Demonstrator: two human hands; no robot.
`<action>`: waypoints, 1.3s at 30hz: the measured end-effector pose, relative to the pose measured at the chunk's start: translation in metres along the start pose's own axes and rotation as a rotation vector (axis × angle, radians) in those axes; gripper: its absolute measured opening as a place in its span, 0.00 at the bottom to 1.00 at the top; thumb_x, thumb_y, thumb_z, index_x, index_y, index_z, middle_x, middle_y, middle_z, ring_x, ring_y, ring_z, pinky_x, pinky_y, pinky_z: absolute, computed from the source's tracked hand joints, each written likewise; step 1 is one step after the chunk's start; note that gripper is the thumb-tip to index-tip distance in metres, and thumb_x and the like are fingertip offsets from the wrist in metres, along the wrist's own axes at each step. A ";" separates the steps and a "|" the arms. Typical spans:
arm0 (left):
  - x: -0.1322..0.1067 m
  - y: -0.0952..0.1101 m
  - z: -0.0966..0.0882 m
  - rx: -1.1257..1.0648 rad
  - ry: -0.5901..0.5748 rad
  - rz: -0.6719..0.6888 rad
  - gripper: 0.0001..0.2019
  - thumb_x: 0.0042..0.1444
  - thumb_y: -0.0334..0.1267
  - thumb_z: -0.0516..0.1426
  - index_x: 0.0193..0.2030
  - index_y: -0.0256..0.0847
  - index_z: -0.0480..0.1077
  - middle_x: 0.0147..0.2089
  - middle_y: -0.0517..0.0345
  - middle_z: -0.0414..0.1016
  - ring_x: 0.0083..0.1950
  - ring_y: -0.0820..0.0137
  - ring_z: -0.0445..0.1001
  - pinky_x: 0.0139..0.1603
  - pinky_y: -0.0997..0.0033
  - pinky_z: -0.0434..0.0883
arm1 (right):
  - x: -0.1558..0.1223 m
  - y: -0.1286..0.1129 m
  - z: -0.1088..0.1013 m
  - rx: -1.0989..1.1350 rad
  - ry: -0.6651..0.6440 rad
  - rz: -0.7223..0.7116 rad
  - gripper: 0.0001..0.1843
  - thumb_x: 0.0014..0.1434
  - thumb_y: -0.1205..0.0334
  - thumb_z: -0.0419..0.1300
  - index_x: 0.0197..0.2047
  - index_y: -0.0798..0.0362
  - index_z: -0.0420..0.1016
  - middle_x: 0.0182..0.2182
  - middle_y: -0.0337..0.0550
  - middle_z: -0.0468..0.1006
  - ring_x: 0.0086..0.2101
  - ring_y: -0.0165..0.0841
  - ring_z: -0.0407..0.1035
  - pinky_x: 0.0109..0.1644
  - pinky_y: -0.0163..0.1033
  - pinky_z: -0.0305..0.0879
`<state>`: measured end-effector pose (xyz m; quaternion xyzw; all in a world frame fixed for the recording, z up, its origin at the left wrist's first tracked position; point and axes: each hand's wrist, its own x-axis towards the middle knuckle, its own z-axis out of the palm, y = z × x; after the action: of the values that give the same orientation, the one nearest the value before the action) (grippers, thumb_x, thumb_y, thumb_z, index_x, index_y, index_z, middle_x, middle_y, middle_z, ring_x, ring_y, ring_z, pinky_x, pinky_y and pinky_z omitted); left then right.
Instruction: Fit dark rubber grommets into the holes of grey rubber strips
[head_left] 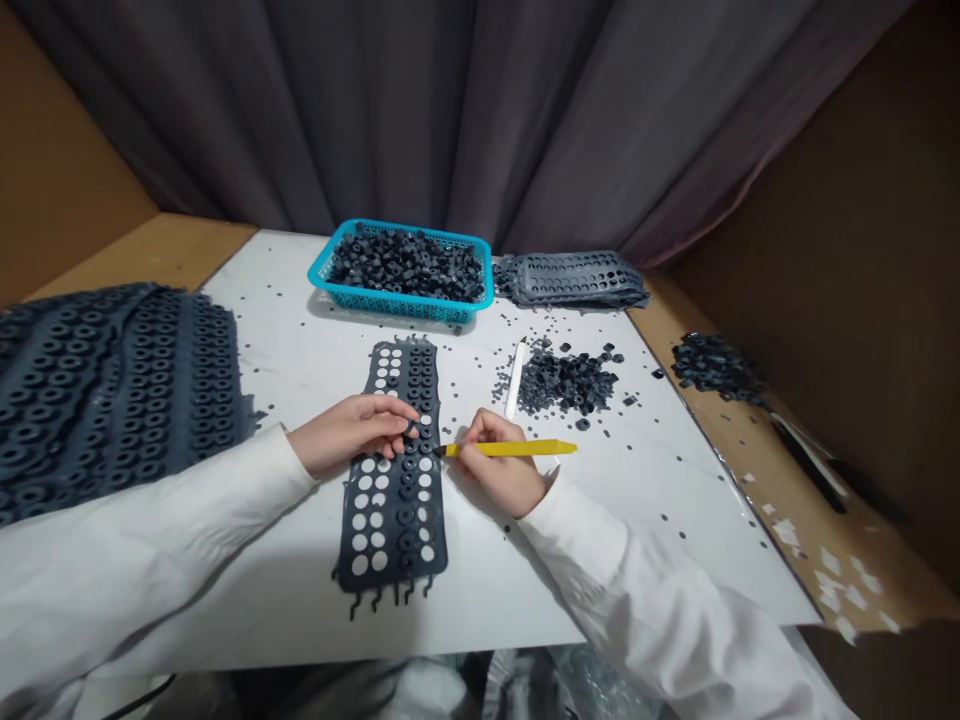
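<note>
A long dark rubber sheet lies lengthwise before me, with rows of raised black rings and round holes that show white. My left hand rests over its left and middle part. Its thumb and fingertips are pinched at a small black rubber piece and hide some of the rows. In my right hand, gripped like a pen, is a yellow craft knife. The knife's dark tip points left and meets the sheet's right edge near a ring.
A blue basket full of black rubber pieces stands at the back, beside stacked perforated sheets. Ringed sheets are piled at left. Right of my hands lie a white pen-shaped knife and a heap of black bits.
</note>
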<state>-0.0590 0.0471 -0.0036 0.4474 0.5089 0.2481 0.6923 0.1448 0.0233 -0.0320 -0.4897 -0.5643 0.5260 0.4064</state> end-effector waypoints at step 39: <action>0.010 -0.004 0.009 1.109 -0.087 0.577 0.06 0.54 0.34 0.57 0.37 0.36 0.72 0.37 0.52 0.73 0.39 0.67 0.72 0.41 0.70 0.67 | -0.001 -0.003 -0.001 0.093 0.038 0.062 0.07 0.44 0.68 0.54 0.22 0.50 0.58 0.13 0.31 0.68 0.14 0.26 0.60 0.18 0.30 0.55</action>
<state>-0.0475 0.0502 -0.0113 0.8690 0.3923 0.1056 0.2824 0.1459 0.0226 -0.0287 -0.4973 -0.5159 0.5545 0.4232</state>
